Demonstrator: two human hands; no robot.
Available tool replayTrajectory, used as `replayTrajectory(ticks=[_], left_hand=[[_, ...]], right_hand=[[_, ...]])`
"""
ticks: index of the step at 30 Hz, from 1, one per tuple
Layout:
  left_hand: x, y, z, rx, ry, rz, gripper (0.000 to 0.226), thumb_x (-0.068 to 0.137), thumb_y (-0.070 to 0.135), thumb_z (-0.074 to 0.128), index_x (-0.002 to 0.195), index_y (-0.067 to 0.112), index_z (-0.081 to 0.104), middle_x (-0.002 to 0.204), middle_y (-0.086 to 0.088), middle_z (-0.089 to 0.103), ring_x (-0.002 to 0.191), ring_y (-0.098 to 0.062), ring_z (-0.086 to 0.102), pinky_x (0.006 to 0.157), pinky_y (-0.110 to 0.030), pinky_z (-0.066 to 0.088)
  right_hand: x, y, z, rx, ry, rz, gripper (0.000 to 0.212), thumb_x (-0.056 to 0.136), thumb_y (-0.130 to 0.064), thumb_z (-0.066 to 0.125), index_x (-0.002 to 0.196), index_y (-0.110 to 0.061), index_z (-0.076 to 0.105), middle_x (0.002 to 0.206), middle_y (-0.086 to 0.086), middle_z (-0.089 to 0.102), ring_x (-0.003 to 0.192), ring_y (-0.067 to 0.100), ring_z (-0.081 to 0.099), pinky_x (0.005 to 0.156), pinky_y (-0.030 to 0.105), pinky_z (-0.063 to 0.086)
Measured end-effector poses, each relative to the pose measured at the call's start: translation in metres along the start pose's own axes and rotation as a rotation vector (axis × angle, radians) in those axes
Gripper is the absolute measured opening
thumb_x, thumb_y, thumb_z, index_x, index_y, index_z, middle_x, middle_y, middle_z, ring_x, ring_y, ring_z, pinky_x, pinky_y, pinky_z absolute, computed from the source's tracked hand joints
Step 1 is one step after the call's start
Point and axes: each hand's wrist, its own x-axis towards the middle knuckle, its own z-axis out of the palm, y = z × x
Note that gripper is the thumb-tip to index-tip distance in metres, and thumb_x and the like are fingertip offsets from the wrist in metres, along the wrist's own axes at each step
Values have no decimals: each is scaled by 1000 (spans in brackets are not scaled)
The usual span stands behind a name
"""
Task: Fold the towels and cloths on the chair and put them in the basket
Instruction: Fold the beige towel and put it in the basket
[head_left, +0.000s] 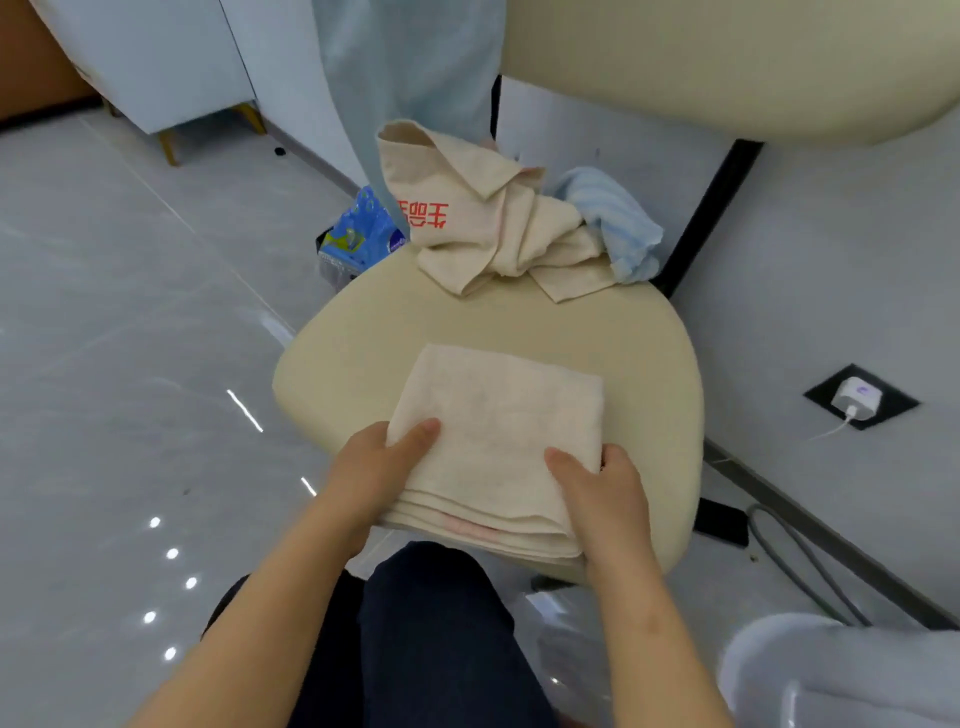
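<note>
- Grey glossy floor (130, 312) fills the left side; a white cabinet (171, 62) on wooden legs stands at the far left.
- Blue packet (358, 234): on the floor, just beside the back left edge of the chair seat (363, 332).
- Left hand (374, 467): grips the near left corner of the folded towel (493, 431), thumb on top, fingers out of sight beneath.
- Folded towel: beige, several layers, lying flat on the front of the cream seat.
- Crumpled cloth (493, 228): beige with red print, heaped at the back of the seat, apart from the folded towel.
- Right hand (608, 493): grips the towel's near right edge, thumb on top, fingers curled round the side.
- Blue towel (618, 223): bunched, touching the crumpled cloth's right side.
- White charger (857, 397): plugged into a floor socket, far right.
</note>
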Motion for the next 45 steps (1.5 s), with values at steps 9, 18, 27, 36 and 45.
replayTrajectory(ticks=[9,18,27,36,45], left_hand=[[40,58,-48,-29,-6,-83,36,85,50,55,110,24,58,103,4,66,96,-19,62,77,-35,52],[-27,192,-112,-27,2,-233,33,91,45,52,113,22,59,106,-2,67,98,-24,62,89,-46,51],[-58,298,-164,-131,114,-138,32,89,42,58,105,14,63,105,-12,68,100,-33,64,86,-48,52],[-45,304,-260,-390,249,-164,32,84,34,66,103,8,62,105,-17,67,84,-29,62,73,-40,51],[25,330,-446,-505,312,-93,31,83,26,69,108,9,62,94,-11,65,74,-23,59,60,-31,48]], right_hand=[[31,-84,30,280,-118,172,10,88,-14,62,93,-14,53,93,5,66,77,15,64,62,27,52],[-43,-218,10,389,-156,333,12,88,-11,62,97,-11,54,97,9,66,80,19,65,61,29,54],[-59,-349,12,462,-250,209,21,87,-7,62,107,-7,55,103,12,67,90,28,65,82,45,54],[-73,-408,100,301,-362,80,19,87,-9,61,104,-10,52,99,7,64,83,20,62,69,32,51],[-83,-486,287,230,-386,-12,16,87,-10,61,100,-11,51,97,7,63,85,21,60,76,34,50]])
